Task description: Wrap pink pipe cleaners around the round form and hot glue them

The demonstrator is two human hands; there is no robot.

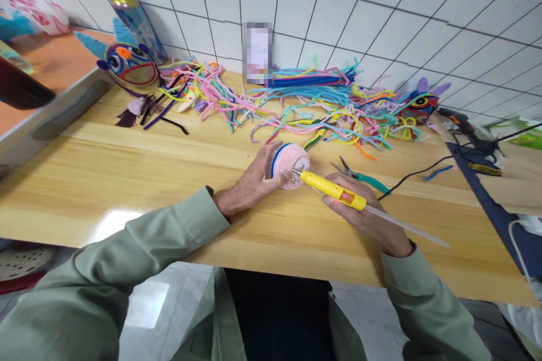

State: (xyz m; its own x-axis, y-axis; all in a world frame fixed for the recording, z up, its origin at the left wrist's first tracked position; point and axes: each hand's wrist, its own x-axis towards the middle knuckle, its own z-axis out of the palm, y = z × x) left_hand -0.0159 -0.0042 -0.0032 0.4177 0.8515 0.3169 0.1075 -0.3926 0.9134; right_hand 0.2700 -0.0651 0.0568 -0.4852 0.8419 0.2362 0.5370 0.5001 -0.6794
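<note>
My left hand point(258, 174) is closed around a small round pink piece point(289, 162) with a blue band at its left edge, wound as if from pipe cleaners. Its open-looking, whitish end is turned to the right. In my right hand point(364, 214) is a yellow hot glue gun point(334, 189), its metal nozzle at the whitish end of the pink piece. Whether the nozzle touches it I cannot tell. A clear glue stick point(409, 227) sticks out of the gun's back. Just behind my right hand lie pliers point(368, 181) with teal handles.
Tangled pipe cleaners point(237, 102) and a blue bundle point(311, 79) lie along the tiled wall. A phone-like panel point(258, 53) leans there. Finished-looking colourful faces stand left point(131, 65) and right point(421, 104). A drink can point(135, 25) stands back left. A black cable point(417, 170) crosses the right side.
</note>
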